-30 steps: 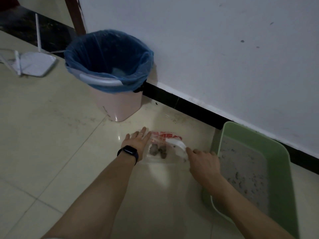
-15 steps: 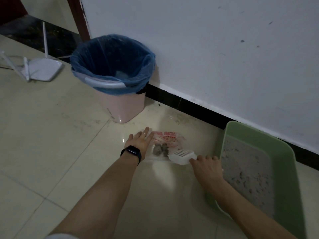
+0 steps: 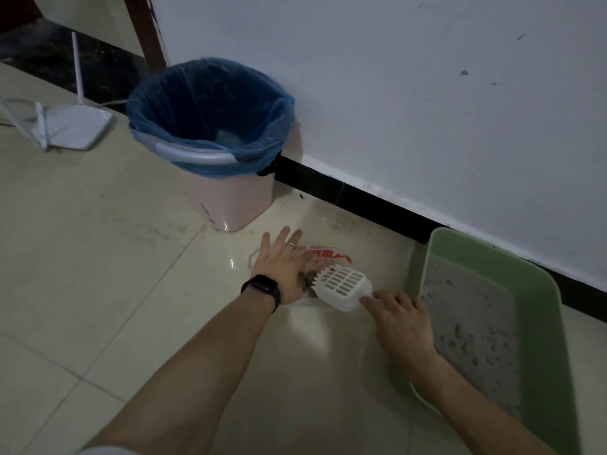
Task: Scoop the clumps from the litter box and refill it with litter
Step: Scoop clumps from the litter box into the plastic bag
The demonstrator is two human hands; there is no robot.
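A green litter box [image 3: 543, 300] with grey litter [image 3: 473, 333] sits on the floor at the right, against the wall. My right hand [image 3: 399, 318] grips the handle of a white slotted scoop [image 3: 343, 285], whose head lies over a clear plastic bag with red print [image 3: 323, 254] on the floor. Dark clumps [image 3: 307, 279] show in the bag just left of the scoop, partly hidden. My left hand [image 3: 281, 266], wearing a black watch, rests flat on the bag's left side with fingers spread.
A pink bin with a blue liner [image 3: 210, 139] stands by the wall behind the bag. A white router [image 3: 75, 126] with antennas lies on the tiles at far left. A dark door frame [image 3: 144, 31] rises at the top left.
The scoop has swung from edge-on to flat, slots facing up, and now covers most of the clumps. My right hand drew back slightly; my left hand stayed on the bag.
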